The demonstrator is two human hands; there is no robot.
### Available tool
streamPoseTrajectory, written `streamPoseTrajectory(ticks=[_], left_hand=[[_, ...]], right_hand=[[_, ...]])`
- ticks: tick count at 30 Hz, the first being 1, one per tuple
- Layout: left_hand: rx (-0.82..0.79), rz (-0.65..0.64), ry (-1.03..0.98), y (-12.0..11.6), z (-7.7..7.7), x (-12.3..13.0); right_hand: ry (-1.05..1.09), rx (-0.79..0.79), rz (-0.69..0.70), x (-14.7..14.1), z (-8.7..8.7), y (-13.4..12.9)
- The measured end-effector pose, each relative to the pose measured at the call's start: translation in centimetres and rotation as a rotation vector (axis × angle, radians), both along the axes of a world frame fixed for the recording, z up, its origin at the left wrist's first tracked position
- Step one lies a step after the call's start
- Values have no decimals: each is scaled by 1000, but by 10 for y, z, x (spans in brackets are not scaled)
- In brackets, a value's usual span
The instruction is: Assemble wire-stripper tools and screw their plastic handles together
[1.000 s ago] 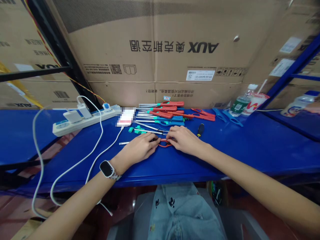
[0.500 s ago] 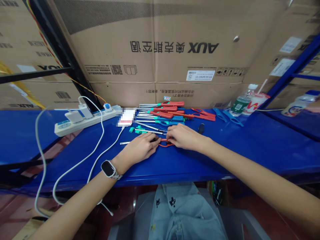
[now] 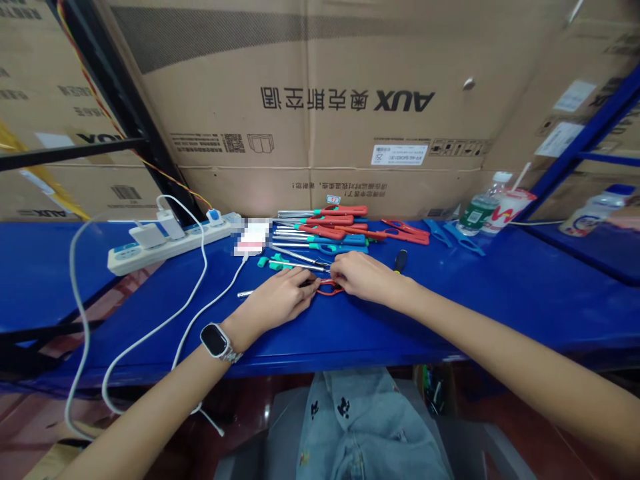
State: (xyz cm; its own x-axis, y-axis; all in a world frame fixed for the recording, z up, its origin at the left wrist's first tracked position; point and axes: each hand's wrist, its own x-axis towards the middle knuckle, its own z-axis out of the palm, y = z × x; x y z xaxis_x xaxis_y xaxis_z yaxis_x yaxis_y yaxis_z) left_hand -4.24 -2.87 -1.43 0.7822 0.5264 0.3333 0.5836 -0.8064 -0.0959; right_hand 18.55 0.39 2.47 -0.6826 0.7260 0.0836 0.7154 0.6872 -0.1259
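Note:
A red lighter handle lies on the blue tabletop between my hands, its metal tube pointing left beneath my left wrist. My left hand, with a watch on the wrist, is closed on the left part of this lighter. My right hand has its fingers bent down and pinched at the handle's right part, and the fingertips are partly hidden. Just beyond my fingers are a loose metal lighter tube and small green plastic pieces. A screwdriver lies beside my right hand.
Behind my hands lie several long-nosed lighters, red and blue. Blue handle shells, a water bottle and a cup stand or lie right. A phone, white cable and power strip are left.
The view has shifted slightly. Both hands stay at the red lighter in nearly the same pose, and more of the screwdriver shows beside my right hand.

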Motion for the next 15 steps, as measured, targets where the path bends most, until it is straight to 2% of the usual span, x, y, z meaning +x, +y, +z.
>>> streamPoseTrajectory(ticks=[5,11,15], left_hand=[[15,2,-10,0,-1,-1],[19,10,-4,1,-3,-1],[22,5,-1,1,-3,-1]], right_hand=[[-63,30,-9,-1,5,-7],[-84,121,29,4,-6,-13],[-76,118,77,9,-10,-13]])
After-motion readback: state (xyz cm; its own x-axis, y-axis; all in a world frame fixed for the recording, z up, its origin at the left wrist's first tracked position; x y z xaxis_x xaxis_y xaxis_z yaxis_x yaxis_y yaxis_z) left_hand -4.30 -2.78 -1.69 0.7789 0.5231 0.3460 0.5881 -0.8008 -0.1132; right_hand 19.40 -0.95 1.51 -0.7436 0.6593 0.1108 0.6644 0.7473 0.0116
